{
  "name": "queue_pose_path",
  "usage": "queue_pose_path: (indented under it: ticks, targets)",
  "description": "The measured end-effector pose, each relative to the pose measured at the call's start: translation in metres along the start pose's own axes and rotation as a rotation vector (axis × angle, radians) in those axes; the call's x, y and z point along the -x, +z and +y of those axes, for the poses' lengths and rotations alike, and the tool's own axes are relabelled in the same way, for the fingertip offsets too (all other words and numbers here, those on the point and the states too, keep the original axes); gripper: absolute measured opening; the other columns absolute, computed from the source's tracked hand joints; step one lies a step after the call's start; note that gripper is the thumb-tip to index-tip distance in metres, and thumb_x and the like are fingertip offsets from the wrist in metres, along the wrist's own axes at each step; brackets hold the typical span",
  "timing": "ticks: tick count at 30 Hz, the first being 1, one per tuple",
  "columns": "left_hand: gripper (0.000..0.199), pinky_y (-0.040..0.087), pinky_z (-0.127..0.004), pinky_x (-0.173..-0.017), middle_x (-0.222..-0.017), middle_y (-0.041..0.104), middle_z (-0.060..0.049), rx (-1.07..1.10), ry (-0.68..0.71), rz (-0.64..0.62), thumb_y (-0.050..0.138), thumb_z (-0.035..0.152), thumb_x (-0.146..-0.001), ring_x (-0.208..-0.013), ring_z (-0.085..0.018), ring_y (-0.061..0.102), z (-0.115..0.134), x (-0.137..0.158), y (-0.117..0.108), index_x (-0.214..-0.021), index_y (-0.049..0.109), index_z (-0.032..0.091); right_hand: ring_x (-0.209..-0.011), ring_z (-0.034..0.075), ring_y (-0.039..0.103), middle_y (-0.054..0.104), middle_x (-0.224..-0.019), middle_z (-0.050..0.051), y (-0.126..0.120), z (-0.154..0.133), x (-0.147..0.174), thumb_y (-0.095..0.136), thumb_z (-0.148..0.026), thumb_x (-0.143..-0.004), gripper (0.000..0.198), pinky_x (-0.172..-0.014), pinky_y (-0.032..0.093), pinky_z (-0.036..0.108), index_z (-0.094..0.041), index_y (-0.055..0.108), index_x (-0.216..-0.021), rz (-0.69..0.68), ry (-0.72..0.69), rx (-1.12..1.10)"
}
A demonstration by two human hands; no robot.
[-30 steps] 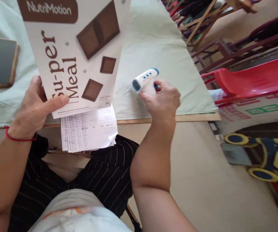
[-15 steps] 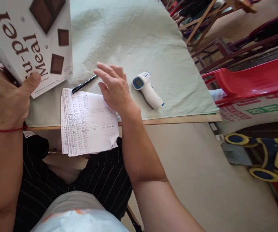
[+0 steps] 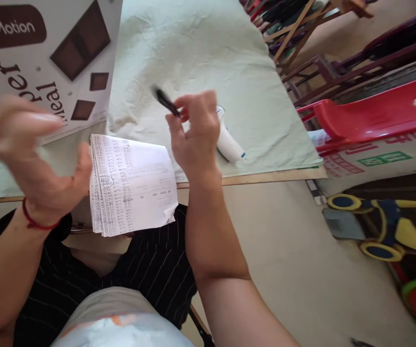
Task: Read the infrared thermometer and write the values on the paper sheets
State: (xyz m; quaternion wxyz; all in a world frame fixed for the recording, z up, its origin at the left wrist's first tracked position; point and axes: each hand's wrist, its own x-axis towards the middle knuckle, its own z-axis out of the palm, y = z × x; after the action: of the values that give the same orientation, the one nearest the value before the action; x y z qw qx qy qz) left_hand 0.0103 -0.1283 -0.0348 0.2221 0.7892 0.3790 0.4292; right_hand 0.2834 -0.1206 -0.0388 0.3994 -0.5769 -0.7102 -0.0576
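My right hand [image 3: 196,130] pinches a black pen [image 3: 166,101] above the table, its far end blurred by motion. My left hand [image 3: 38,149], smeared but with fingers spread and empty, hovers in front of a white carton [image 3: 103,50] printed with chocolate squares and "Meal". Just right of the left hand's thumb lies a stack of papers [image 3: 136,183] covered in handwritten figures, its near part hanging past the table edge. A white infrared thermometer [image 3: 229,143] rests beyond my right hand, its display end partly hidden by it.
A pale green cloth [image 3: 251,96] covers the table. On the right are a red plastic slide-like piece [image 3: 377,115], a printed sack [image 3: 384,159] and a yellow and blue wheeled toy [image 3: 384,226] on the floor. Folded wooden frames [image 3: 302,29] stand behind.
My right hand has picked the pen up off the papers and raised it. My left hand has let go of the carton, which now stands on the table, and moved toward the papers.
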Motion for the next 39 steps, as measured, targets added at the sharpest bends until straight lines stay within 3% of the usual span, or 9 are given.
queue_pose_path:
  ticks: [2, 4, 11, 15, 21, 27, 30, 33, 39]
  targets:
    - [0.049, 0.053, -0.049, -0.113, -0.128, 0.064, -0.006, -0.08, 0.029, -0.044, 0.08, 0.036, -0.092, -0.133, -0.033, 0.058, 0.009, 0.004, 0.009, -0.134, 0.057, 0.029, -0.081, 0.02, 0.064, 0.061, -0.092, 0.003, -0.005, -0.007, 0.009, 0.053, -0.042, -0.104, 0.013, -0.078, 0.057, 0.041, -0.029, 0.054, -0.101, 0.212, 0.014, -0.222]
    - [0.034, 0.054, -0.05, -0.11, -0.127, 0.065, -0.007, -0.206, 0.061, -0.083, 0.074, 0.032, -0.096, -0.127, -0.032, 0.062, 0.015, 0.009, 0.014, -0.126, 0.06, 0.028, -0.073, 0.018, 0.064, 0.06, -0.083, -0.002, -0.007, -0.013, 0.018, 0.054, -0.045, -0.104, 0.016, -0.074, 0.056, 0.038, -0.029, 0.053, -0.102, 0.267, 0.046, -0.41]
    - [0.019, 0.056, -0.052, -0.098, -0.126, 0.066, -0.012, -0.49, 0.123, -0.186, 0.069, 0.028, -0.098, -0.115, -0.035, 0.067, 0.019, 0.018, 0.017, -0.113, 0.06, 0.021, -0.102, 0.026, 0.066, 0.073, -0.1, 0.005, -0.011, -0.01, 0.03, 0.061, -0.021, -0.089, 0.008, -0.093, 0.053, 0.046, -0.026, 0.06, -0.095, -0.306, 0.043, -0.119]
    - [0.019, 0.057, -0.054, -0.097, -0.124, 0.067, -0.013, -0.476, 0.134, -0.205, 0.07, 0.026, -0.098, -0.116, -0.036, 0.067, 0.019, 0.015, 0.015, -0.113, 0.06, 0.02, -0.089, 0.021, 0.06, 0.067, -0.095, 0.003, -0.016, -0.01, 0.029, 0.062, -0.015, -0.08, 0.02, -0.083, 0.052, 0.037, -0.025, 0.054, -0.095, -0.367, 0.036, -0.16]
    - [0.007, 0.057, -0.052, -0.105, -0.129, 0.066, -0.013, -0.421, 0.211, -0.149, 0.065, 0.023, -0.102, -0.122, -0.034, 0.066, 0.022, 0.013, 0.015, -0.109, 0.063, 0.02, -0.081, 0.016, 0.057, 0.059, -0.09, 0.0, -0.001, -0.01, 0.022, 0.054, -0.015, -0.09, 0.012, -0.078, 0.051, 0.033, -0.026, 0.052, -0.095, -0.273, 0.039, -0.251]
    - [0.016, 0.06, -0.052, -0.104, -0.122, 0.071, -0.014, -0.419, 0.356, -0.174, 0.063, 0.027, -0.105, -0.116, -0.036, 0.069, 0.018, 0.013, 0.021, -0.11, 0.07, 0.014, -0.093, 0.021, 0.062, 0.06, -0.1, 0.004, 0.026, -0.001, 0.014, 0.054, -0.028, -0.102, 0.006, -0.085, 0.056, 0.039, -0.027, 0.058, -0.105, -0.161, 0.057, -0.149]
    - [0.016, 0.06, -0.05, -0.106, -0.122, 0.071, -0.015, -0.402, 0.343, -0.197, 0.06, 0.021, -0.105, -0.117, -0.034, 0.068, 0.016, 0.013, 0.02, -0.11, 0.071, 0.012, -0.102, 0.023, 0.065, 0.064, -0.111, 0.007, 0.019, -0.011, 0.016, 0.049, -0.044, -0.106, 0.025, -0.094, 0.057, 0.044, -0.029, 0.06, -0.123, -0.022, 0.041, -0.172]
    - [0.016, 0.059, -0.049, -0.107, -0.122, 0.07, -0.014, -0.397, 0.335, -0.218, 0.058, 0.021, -0.105, -0.119, -0.034, 0.068, 0.016, 0.012, 0.018, -0.109, 0.071, 0.012, -0.095, 0.02, 0.068, 0.067, -0.107, 0.006, 0.003, -0.027, 0.023, 0.037, -0.059, -0.108, 0.046, -0.095, 0.058, 0.043, -0.031, 0.059, -0.137, 0.1, 0.068, -0.393]
    - [0.018, 0.058, -0.049, -0.107, -0.124, 0.068, -0.013, -0.408, 0.288, -0.258, 0.054, 0.023, -0.106, -0.121, -0.033, 0.065, 0.017, 0.013, 0.017, -0.109, 0.071, 0.016, -0.065, 0.015, 0.067, 0.068, -0.078, 0.003, -0.004, -0.044, 0.037, 0.038, -0.076, -0.1, 0.066, -0.065, 0.06, 0.034, -0.023, 0.077, -0.089, -0.106, 0.358, -0.852]
